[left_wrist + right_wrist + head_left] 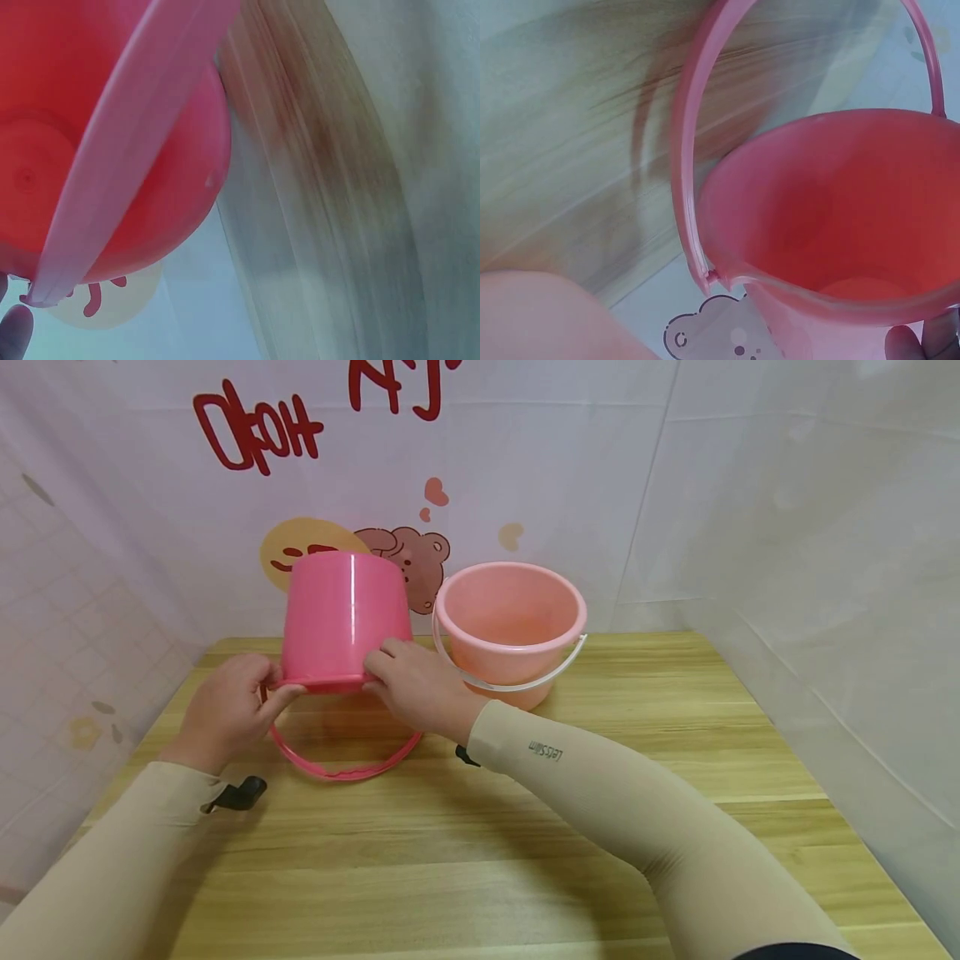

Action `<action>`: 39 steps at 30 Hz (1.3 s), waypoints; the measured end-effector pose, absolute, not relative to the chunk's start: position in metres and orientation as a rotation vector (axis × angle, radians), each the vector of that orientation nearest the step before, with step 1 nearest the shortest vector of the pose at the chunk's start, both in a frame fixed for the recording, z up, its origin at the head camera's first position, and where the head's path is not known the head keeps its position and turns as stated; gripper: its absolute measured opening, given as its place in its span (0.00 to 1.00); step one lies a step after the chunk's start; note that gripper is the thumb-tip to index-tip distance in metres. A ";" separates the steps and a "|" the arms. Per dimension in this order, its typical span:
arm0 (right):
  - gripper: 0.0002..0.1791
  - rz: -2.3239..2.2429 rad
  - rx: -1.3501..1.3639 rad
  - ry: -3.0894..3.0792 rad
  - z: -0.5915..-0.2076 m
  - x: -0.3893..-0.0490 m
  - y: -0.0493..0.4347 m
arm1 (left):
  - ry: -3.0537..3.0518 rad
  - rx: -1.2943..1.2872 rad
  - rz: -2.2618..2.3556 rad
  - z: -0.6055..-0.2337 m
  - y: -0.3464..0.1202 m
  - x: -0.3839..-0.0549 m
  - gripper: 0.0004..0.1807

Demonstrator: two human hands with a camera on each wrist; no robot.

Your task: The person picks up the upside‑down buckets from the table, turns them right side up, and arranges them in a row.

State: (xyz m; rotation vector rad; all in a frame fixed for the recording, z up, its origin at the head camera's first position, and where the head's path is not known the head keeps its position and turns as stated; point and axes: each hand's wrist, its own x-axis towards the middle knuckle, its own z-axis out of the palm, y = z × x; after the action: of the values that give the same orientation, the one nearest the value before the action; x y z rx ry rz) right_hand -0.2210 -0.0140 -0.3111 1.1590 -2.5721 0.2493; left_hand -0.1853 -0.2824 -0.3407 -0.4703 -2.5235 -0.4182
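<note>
A hot-pink bucket [341,618] is tipped over, its base up and its mouth facing down toward me. My left hand [234,703] pinches its rim at the left, thumb along the edge. At the right side of the rim, my right hand [422,683] grips it too. The pink handle [333,773] hangs in an arc below the mouth, close over the table. Both wrist views look into the mouth; in the right one, the reddish inside [840,202] shows nothing in it, and fingertips [904,343] press at the rim.
Just right of my right hand, a peach bucket [513,593] stands upright with its white handle [517,686] folded down in front. The wood-grain table [390,877] meets a printed white cloth wall [540,468] at the back.
</note>
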 end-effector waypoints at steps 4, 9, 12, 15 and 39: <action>0.09 0.261 1.166 -2.518 -0.310 -0.223 -0.012 | -2.509 -0.459 -0.426 -0.340 -0.282 -0.184 0.17; 0.08 0.296 1.183 -2.473 -0.310 -0.224 -0.011 | -2.492 -0.455 -0.415 -0.340 -0.282 -0.183 0.15; 0.07 0.308 1.177 -2.456 -0.308 -0.225 -0.010 | -2.471 -0.455 -0.399 -0.339 -0.281 -0.182 0.13; 0.07 0.307 1.165 -2.442 -0.306 -0.225 -0.010 | -2.431 -0.458 -0.385 -0.338 -0.279 -0.182 0.12; 0.21 0.251 1.174 -2.325 -0.305 -0.226 -0.004 | -2.376 -0.353 -0.418 -0.332 -0.276 -0.180 0.11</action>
State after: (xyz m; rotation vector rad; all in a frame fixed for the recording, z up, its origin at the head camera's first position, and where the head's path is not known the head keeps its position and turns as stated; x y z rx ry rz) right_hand -0.2259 -0.0044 -0.3048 1.1738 -2.3250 0.2510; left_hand -0.1804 -0.2763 -0.3322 -0.3532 -2.3756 -0.4176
